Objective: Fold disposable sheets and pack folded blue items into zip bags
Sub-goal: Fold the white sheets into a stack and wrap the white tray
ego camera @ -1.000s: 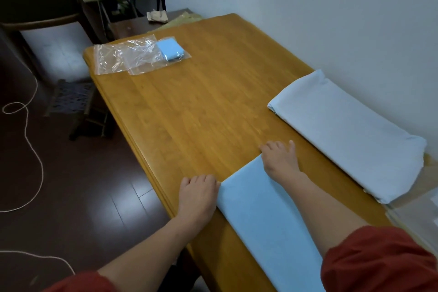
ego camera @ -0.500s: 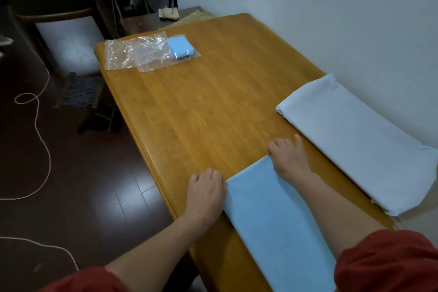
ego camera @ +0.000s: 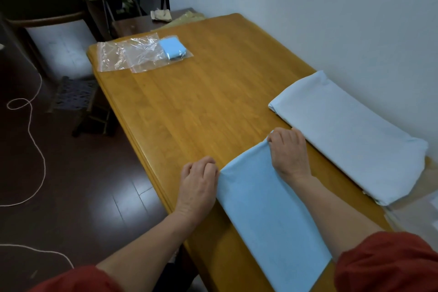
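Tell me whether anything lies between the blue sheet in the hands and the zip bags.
Nothing visible does. The left hand and right hand grip the far corners of the blue sheet, and bare table runs to the zip bags. The pale folded sheet lies to the right.

Head view, downward over table

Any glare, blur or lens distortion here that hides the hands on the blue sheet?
Head view: the left hand, right hand and blue sheet are sharp, with no motion blur. Head view: wide-angle bowing curves the table edge. Head view: there is soft glare on the dark floor and glints on the zip bags, and the left side is dim; none of this hides the hands.
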